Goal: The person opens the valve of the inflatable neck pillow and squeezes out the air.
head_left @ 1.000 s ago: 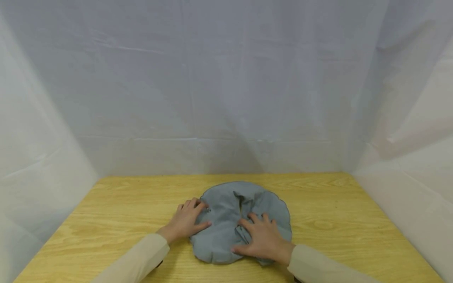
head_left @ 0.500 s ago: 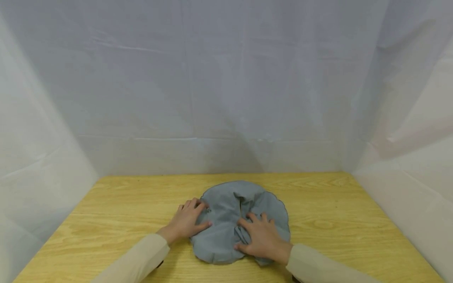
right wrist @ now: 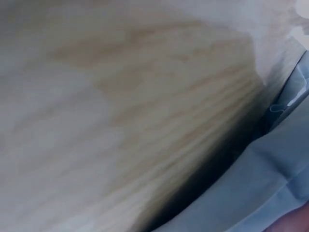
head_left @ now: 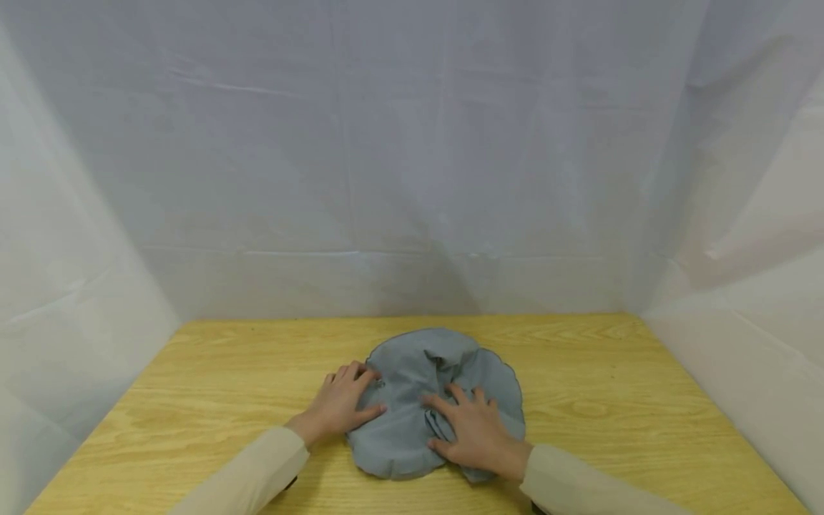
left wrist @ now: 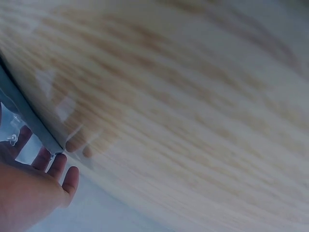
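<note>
A flattened grey-blue inflatable neck pillow point(head_left: 400, 438) lies on the table, its cloth creased and folded around a slit near the middle. My left hand point(head_left: 337, 404) rests on its left edge with the fingers spread. On the right half my right hand point(head_left: 478, 435) presses down, fingers spread over the bunched folds. In the left wrist view the fingers of the left hand point(left wrist: 31, 193) reach along the pillow's edge beside a clear plastic valve point(left wrist: 13, 137). The right wrist view shows mostly the pillow's side point(right wrist: 256, 179); only a sliver of that hand appears.
The yellow wood-grain table point(head_left: 244, 365) extends to both sides of the pillow and behind it. Pale plastic sheeting point(head_left: 412, 157) hangs along the back edge and down the left and right sides.
The pillow's right edge has drawn slightly left and the slit has narrowed. My right hand's index finger now reaches further left across the cloth. The left hand has stayed in place.
</note>
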A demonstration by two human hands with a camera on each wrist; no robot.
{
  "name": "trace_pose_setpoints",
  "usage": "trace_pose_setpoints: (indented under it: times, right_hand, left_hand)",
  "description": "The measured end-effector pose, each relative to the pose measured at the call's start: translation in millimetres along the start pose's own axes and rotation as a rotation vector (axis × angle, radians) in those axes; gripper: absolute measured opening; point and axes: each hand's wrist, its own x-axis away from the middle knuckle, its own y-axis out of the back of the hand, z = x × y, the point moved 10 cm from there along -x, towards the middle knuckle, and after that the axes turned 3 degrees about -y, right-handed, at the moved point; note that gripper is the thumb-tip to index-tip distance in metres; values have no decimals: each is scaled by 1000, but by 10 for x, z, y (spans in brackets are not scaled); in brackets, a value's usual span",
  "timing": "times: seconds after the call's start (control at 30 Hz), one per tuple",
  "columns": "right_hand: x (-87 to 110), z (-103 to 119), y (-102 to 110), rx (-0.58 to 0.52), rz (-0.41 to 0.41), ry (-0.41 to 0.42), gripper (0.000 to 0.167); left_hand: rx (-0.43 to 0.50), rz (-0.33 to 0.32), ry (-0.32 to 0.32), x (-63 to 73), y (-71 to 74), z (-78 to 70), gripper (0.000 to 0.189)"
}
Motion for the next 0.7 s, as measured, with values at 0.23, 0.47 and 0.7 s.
trace_pose_setpoints:
  times: [0.23,0.47,0.7]
  right_hand:
    - [3,18,-15,31,12,40,47]
    - [0,32,22,10,-3,69,43]
    - [24,19,52,-74,14,114,42]
  left_hand:
    - [-2,24,14,-7,-43,24,48]
    - [7,35,18,-14,-57,26,48]
    - [7,36,23,-18,-56,21,47]
